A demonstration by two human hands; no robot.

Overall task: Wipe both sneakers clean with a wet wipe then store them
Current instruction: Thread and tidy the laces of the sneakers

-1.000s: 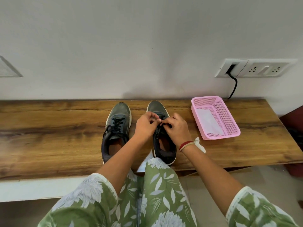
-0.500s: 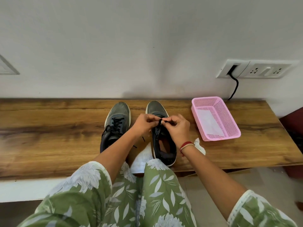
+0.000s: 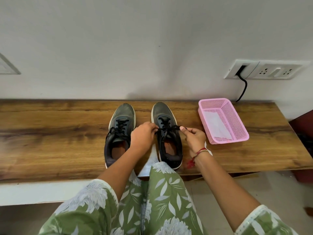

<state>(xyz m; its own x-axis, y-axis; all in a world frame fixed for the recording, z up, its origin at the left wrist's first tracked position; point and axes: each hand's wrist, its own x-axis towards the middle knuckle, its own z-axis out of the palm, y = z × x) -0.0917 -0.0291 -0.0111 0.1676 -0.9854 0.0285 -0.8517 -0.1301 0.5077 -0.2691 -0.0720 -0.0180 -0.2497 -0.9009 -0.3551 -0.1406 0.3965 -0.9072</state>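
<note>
Sneakers, a dark grey pair, stood side by side on the wooden bench (image 3: pixel 50 133) with their toes at 12 o'clock, towards the wall. Both hands were busy over the right sneaker (image 3: pixel 165 114). The left hand (image 3: pixel 143 134) pinched one end of the black lace (image 3: pixel 169 128) from the 9 o'clock side. The right hand (image 3: pixel 194 138) pinched the other end between thumb and forefinger from 3 o'clock. Between them the lace was drawn taut across the tongue. The left sneaker (image 3: pixel 121 131) sat just beside it at 9 o'clock, untouched, its laces already looking crossed and snug.

A pink mesh basket (image 3: pixel 235 119) lay at about 2 o'clock from the pair, near but apart, with a flat white sheet (image 3: pixel 214 122) on its floor. A scrap of white (image 3: pixel 209 152) showed just behind the right wrist, perhaps a used wipe, though too little showed to be sure.

As for progress, neither hand held a wipe, so the wiping seemed to be over — or at least paused. Whether the uppers were truly clean could not be told, since the toes looked dull and mottled. The step in hand looked like tidying the lace of the second shoe. What plainly remained was the storing: both sneakers were out on the bench, and no shelf or box for them was in sight.
</note>
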